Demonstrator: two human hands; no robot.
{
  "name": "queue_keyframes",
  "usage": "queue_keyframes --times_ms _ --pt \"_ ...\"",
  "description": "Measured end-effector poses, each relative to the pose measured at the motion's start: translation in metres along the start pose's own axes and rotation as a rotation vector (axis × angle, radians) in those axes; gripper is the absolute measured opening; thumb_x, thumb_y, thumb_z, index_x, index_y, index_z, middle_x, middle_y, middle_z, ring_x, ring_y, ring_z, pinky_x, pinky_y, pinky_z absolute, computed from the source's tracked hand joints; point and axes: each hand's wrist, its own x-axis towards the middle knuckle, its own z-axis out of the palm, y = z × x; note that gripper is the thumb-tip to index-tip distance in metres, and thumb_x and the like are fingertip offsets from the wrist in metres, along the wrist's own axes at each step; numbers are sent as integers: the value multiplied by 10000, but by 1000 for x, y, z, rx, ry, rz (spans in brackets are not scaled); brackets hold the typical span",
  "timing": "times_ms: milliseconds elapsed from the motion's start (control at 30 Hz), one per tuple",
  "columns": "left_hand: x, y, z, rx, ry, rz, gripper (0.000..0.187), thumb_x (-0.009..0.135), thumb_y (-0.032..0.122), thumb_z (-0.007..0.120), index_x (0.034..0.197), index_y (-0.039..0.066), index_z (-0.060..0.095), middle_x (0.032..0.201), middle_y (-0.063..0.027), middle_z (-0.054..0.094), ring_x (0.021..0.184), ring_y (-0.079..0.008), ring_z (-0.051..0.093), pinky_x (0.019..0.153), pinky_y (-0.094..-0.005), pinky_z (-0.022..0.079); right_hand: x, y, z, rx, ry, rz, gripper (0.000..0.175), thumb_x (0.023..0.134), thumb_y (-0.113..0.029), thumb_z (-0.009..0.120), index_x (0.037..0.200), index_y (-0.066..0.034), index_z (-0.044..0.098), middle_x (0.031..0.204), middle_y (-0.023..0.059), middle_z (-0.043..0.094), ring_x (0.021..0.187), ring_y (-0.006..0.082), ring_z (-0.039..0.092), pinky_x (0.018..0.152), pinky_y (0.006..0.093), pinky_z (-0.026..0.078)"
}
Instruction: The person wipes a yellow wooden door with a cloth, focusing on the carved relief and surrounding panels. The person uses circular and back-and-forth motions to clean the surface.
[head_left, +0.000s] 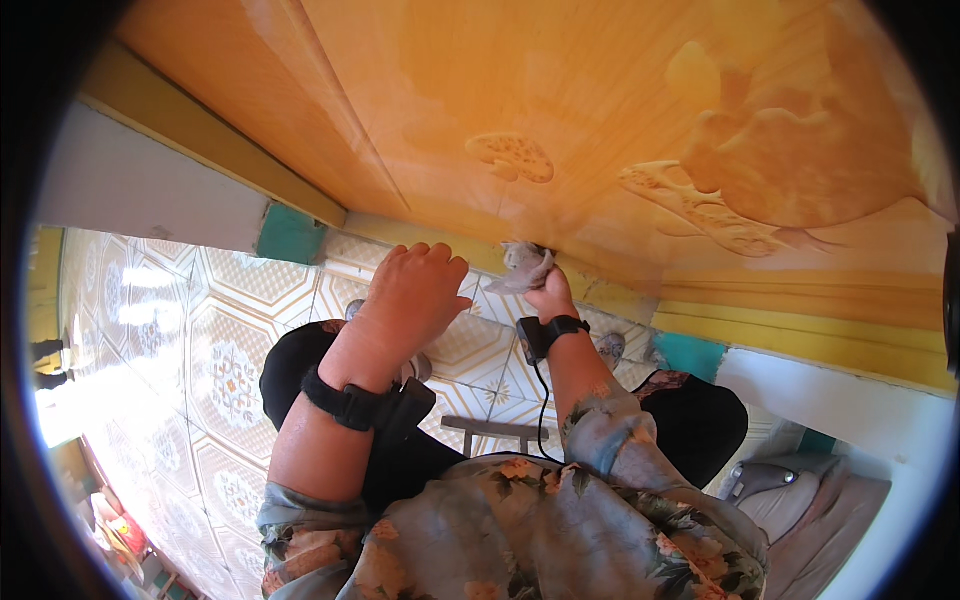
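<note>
My right hand (555, 295) grips a crumpled grey cloth (525, 268) low down, where a glossy orange panel (442, 90) with a raised-looking printed pattern meets its yellow bottom edge (600, 274). The cloth touches this lower area. My left hand (420, 296) hovers to the left of the cloth, above the floor, with its back toward me. Its fingers are curled downward and their tips are hidden, so I cannot see whether anything is in them. Both wrists wear black straps with small devices.
Patterned floor tiles (232, 382) spread below and left, glaring in bright light. My bent knees flank a small stool or frame part (495, 429). White wall sections (150, 176) with turquoise ends (292, 234) border the panel. A grey cushioned item (825, 510) lies at lower right.
</note>
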Motion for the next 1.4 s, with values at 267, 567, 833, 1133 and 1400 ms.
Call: queue_keyframes --times_ms 267,567,833,1133,1400 --pt "-4 3 -10 -28 -98 -54 299 797 258 712 1038 90 661 999 -94 625 994 -294 598 875 -420 462 -89 -68 19 -215 593 -703 364 929 -105 580 1285 -65 516 1199 95 606 1082 256 614 888 413 534" --pt "-5 5 -5 -16 -13 5 283 798 303 709 946 63 676 989 -128 656 990 -325 624 849 -441 482 -184 -99 200 -561 414 -1309 546 888 -52 648 1378 -57 408 1268 103 559 1099 239 599 884 377 532" --pt "-3 -2 4 1 -29 -17 321 796 335 699 988 78 676 1008 -129 661 1002 -320 632 858 -440 494 -296 -150 478 -1295 265 -2130 665 831 -147 748 1375 24 407 1337 147 509 1158 261 550 995 379 452" --pt "-1 1 5 43 -18 -2 329 791 340 708 980 73 674 988 -134 660 984 -328 634 843 -442 498 -285 -192 528 -2210 536 -2727 484 814 -107 664 1286 -77 558 1266 210 473 1189 390 440 1017 472 362" --pt "0 9 7 66 -26 26 310 794 333 706 960 73 683 981 -135 665 964 -330 643 839 -437 499 -234 -140 362 -2012 641 -2225 439 796 -58 644 1228 -97 583 1281 206 431 1198 405 412 1017 487 328"
